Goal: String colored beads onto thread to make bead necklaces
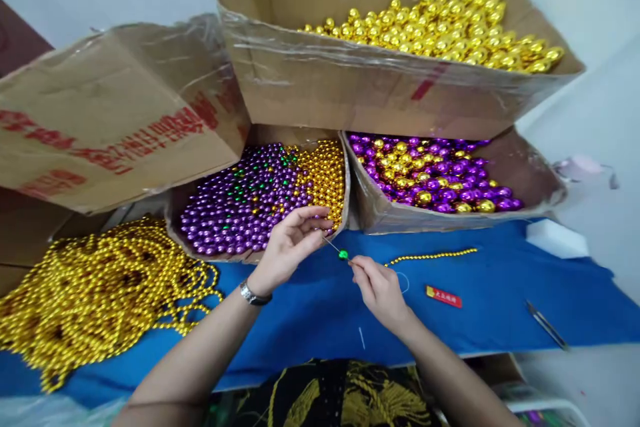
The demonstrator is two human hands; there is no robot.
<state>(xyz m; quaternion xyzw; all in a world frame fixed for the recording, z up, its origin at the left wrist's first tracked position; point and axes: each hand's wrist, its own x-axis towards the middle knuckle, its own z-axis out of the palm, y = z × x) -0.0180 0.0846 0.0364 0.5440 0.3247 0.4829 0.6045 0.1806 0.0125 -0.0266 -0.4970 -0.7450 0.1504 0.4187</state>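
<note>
A shiny green bead (343, 255) sits on a thin wire (331, 244) stretched between my hands. My left hand (295, 240), with a watch at the wrist, has thumb and fingers closed at the wire's upper end, just over the front edge of the box of small beads (245, 203). Lower and to the right, my right hand (379, 288) pinches the other end close to the green bead. Beside the right hand, a strand of small gold beads (434, 256) lies on the blue cloth (310, 320), near a thin pale loop of thread (405, 282).
A box of purple and gold beads (380, 210) stands at right, below a box of larger gold beads (360, 90). A tilted carton (125, 120) overhangs a heap of gold bead strands (110, 287). A red lighter (444, 296), tweezers (547, 324) and a white block (557, 239) lie rightward.
</note>
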